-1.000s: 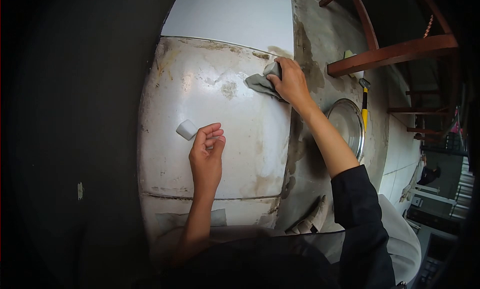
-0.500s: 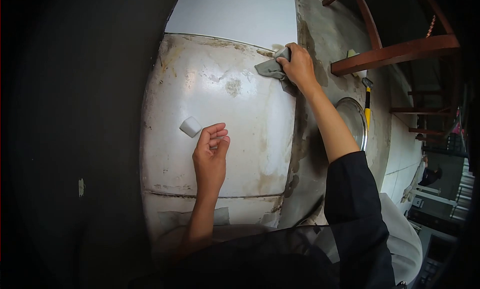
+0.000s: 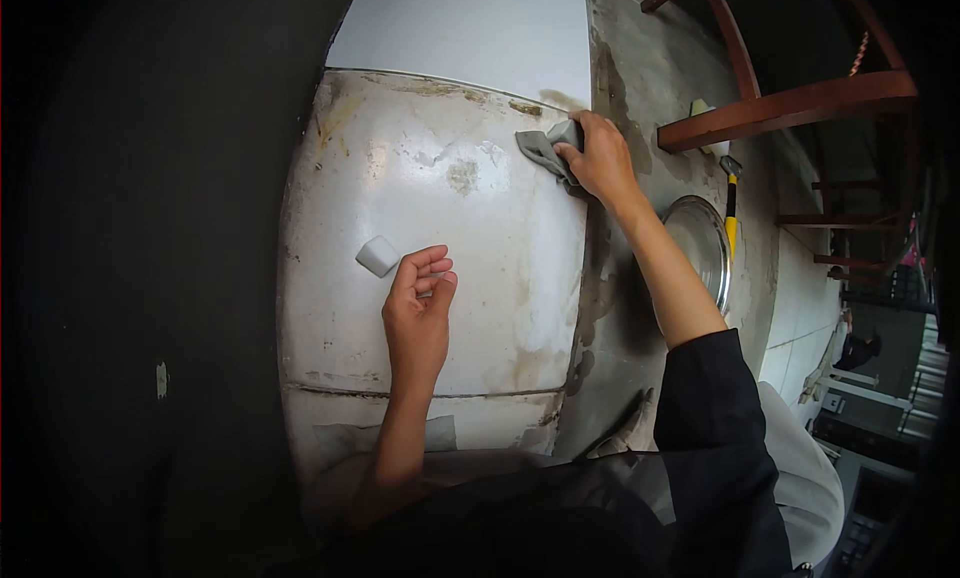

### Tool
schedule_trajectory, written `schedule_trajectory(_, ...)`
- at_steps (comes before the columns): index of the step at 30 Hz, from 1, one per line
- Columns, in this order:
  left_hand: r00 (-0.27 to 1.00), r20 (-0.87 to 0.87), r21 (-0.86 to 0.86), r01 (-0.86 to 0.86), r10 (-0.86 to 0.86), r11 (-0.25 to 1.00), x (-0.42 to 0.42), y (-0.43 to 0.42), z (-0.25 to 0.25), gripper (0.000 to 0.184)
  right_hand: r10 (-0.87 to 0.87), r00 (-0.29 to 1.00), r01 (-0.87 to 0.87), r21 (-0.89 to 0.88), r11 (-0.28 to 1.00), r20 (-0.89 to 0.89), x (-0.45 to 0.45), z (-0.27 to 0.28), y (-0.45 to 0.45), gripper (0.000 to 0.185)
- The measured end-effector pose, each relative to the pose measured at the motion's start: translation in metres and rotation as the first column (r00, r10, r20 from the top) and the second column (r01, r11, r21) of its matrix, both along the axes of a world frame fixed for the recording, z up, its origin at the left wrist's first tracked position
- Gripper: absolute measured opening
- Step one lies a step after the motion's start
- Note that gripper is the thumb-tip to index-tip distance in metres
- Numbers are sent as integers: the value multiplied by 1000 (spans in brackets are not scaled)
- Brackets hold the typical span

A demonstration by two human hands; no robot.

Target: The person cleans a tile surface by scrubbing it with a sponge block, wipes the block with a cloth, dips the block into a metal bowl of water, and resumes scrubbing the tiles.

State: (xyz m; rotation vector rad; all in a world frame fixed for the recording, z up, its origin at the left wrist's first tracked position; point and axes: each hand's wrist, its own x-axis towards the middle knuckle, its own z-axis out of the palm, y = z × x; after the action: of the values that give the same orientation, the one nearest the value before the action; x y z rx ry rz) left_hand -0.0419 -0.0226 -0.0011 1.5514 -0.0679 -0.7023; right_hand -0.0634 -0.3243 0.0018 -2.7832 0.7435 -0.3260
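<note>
My right hand point(image 3: 603, 163) grips a crumpled grey cloth point(image 3: 545, 153) near the right edge of a stained white tile point(image 3: 450, 218). Part of the cloth is hidden by the fingers. Over the middle of the tile hangs my left hand point(image 3: 420, 303), its fingers loosely bent and apart from the thumb, with nothing seen between them. Just left of those fingertips lies a small white block point(image 3: 378, 257). Brown dirt marks the tile's upper edge and its lower right corner.
A clean white panel point(image 3: 460, 28) adjoins the far edge. On the wet grey floor at right are a round metal basin point(image 3: 722, 248), a yellow-handled hammer point(image 3: 732, 203) and reddish wooden furniture point(image 3: 790, 116). Another grey cloth point(image 3: 440, 434) lies close to my body. A dark wall point(image 3: 170, 228) stands left.
My right hand and the cloth have moved slightly down along the tile's right edge, towards me. My left hand has stayed nearly still.
</note>
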Motion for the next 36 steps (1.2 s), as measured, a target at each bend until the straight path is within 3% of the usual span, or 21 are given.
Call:
schedule_trajectory(4, 1000, -16, 19, 7, -7, 1000, 2, -4, 2, 26, 19, 1000, -19, -9, 1000, 3, -7, -3, -1, 47)
schedule_trajectory(8, 999, -3, 17, 34, -34, 999, -4, 0, 1, 26, -192, 981, 193, -6, 981, 37, 22, -5, -13, 41)
schedule_trajectory(11, 1000, 11, 9, 17, -17, 1000, -1, -1, 2, 26, -172, 982, 171, 12, 985, 73, 0, -5, 16, 41)
schedule_trajectory(13, 1000, 3, -9, 2, -2, 1000, 1, -2, 2, 26, -74, 993, 68, 63, 996, 87, -27, -3, 45, 42)
schedule_trajectory(16, 1000, 9, -2, 15, -15, 1000, 1, -4, -2, 26, -90, 991, 77, 126, 989, 99, -39, -3, 62, 42)
schedule_trajectory(23, 999, 2, 7, 37, -37, 999, -4, -3, 2, 26, -213, 964, 207, 58, 977, 158, -16, -11, 53, 41)
schedule_trajectory(26, 1000, 7, 13, 23, -23, 1000, -1, -6, 0, 26, -101, 985, 90, 82, 993, 143, -62, -9, 104, 43)
schedule_trajectory(30, 999, 8, 26, 40, -40, 999, -4, -3, -2, 26, -87, 982, 72, 90, 993, 170, -50, -7, 94, 43)
schedule_trajectory(33, 999, 6, 9, 43, -43, 999, -7, 0, 0, 27, -203, 967, 198, 50, 979, 156, -16, -10, 67, 41)
schedule_trajectory(36, 999, 19, -15, 36, -36, 999, -3, -4, 1, 27, -217, 965, 207, 80, 975, 144, -39, -5, 97, 41)
